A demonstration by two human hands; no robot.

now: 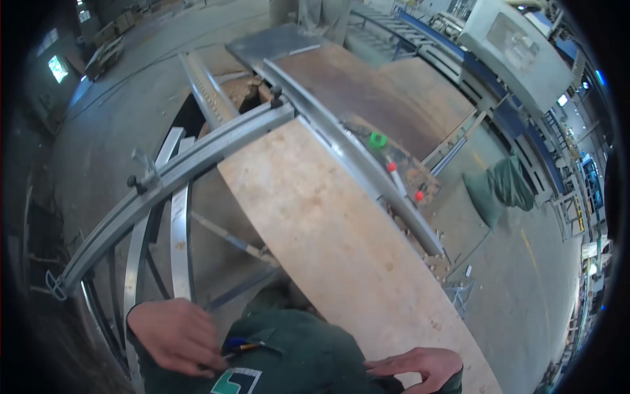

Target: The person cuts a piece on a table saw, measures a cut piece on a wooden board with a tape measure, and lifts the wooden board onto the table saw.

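A long pale wooden board stretches from the metal fence at the far end down toward my body. My right hand is over the board's near part with its fingers stretched and thumb apart; whether it presses on the wood is unclear. In front of my dark green jacket, my left hand is closed, fingers curled. Its fingertips are close to the pens in the chest pocket. Anything inside that grip is hidden.
An aluminium crosscut fence with black knobs meets the board's far end. Along its right side runs a metal rip fence. Beyond stand a brown worktable, red knobs, a green sack and a roller conveyor.
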